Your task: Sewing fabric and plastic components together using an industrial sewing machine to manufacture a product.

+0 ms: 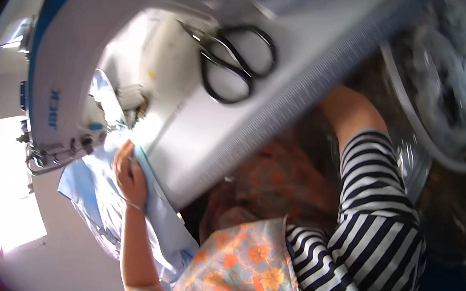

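Observation:
My left hand (131,178) lies on a light blue cloth (162,213), close to the brightly lit needle area of a white and blue sewing machine (75,66). Its fingers are stretched out over the fabric, with a gap beside the thumb. The cloth spreads across the machine's edge and hangs toward my lap. My right forearm, in a black-and-white striped sleeve (379,194), reaches under the table's near edge, which hides that hand. Black-handled scissors (226,65) rest on the pale work surface, blades pointing toward the machine.
A ruler strip (285,105) runs along the near table edge. To the right stands a round, clear-looking container (458,87) with tangled pale material inside. Clear plastic (415,166) lies beside my right sleeve. A floral apron (240,270) covers my front.

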Available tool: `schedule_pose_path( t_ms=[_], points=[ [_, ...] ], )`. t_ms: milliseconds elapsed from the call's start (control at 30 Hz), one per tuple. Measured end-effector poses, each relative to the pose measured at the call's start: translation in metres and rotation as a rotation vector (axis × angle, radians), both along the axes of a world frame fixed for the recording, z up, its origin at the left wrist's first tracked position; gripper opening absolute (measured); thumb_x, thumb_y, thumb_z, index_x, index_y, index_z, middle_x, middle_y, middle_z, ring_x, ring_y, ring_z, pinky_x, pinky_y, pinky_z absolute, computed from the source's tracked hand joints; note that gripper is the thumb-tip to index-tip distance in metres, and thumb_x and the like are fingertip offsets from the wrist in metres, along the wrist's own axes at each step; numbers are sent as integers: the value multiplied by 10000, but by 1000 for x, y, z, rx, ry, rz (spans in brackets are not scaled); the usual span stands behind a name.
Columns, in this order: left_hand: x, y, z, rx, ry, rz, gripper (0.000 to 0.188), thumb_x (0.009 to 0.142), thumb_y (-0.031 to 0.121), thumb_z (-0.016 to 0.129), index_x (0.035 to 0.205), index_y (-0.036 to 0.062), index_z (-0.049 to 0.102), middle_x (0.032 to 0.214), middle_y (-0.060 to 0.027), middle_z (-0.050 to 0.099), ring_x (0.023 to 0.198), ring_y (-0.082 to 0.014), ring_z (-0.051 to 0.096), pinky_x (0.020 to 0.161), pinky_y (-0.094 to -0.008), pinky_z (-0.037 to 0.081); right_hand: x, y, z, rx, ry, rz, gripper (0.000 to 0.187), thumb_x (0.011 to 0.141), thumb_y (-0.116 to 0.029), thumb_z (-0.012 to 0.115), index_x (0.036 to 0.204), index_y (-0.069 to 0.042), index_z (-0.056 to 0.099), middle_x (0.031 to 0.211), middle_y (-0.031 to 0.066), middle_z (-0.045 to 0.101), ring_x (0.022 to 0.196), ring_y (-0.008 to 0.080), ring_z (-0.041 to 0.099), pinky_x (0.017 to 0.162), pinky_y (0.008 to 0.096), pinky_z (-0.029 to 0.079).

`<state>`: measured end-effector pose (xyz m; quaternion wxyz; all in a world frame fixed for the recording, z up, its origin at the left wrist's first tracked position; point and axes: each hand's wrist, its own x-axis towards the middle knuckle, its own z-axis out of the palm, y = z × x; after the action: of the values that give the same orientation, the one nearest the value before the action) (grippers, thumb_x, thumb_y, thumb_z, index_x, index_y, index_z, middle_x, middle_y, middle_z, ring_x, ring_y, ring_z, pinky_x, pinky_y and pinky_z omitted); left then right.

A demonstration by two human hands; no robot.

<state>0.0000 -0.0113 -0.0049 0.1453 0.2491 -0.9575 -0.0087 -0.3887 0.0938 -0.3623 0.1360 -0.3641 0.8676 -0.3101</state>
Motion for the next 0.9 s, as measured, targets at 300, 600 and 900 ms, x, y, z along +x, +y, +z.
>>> schedule_pose_path(
  t_ms=[300, 600, 900],
  points=[
    [-14, 10, 15, 57, 19, -52, 356, 810, -2, 470, 1146, -49, 577, 1233, -235, 573, 1170, -372, 531, 1042, -444, 368, 1, -29, -45, 295, -78, -59, 334, 963, -287, 524, 1063, 6, 649, 980, 109, 671, 905, 237, 633, 807, 368, 515],
    [-12, 9, 14, 24, 21, -17, 377, 745, 3, 508, 1108, -37, 605, 1204, -226, 596, 1132, -391, 552, 1025, -451, 382, -5, 51, 7, -50, -124, -94, 321, 970, -265, 508, 1078, 5, 646, 991, 110, 664, 935, 216, 614, 813, 356, 504],
    [-5, 6, 9, 25, 78, -43, 330, 817, -3, 511, 1138, -4, 587, 1235, -185, 587, 1161, -348, 542, 1043, -426, 372, 13, 237, 225, -761, -747, -443, 249, 918, -260, 604, 839, -30, 655, 660, -5, 581, 554, 59, 522, 502, 212, 391]
  ],
)
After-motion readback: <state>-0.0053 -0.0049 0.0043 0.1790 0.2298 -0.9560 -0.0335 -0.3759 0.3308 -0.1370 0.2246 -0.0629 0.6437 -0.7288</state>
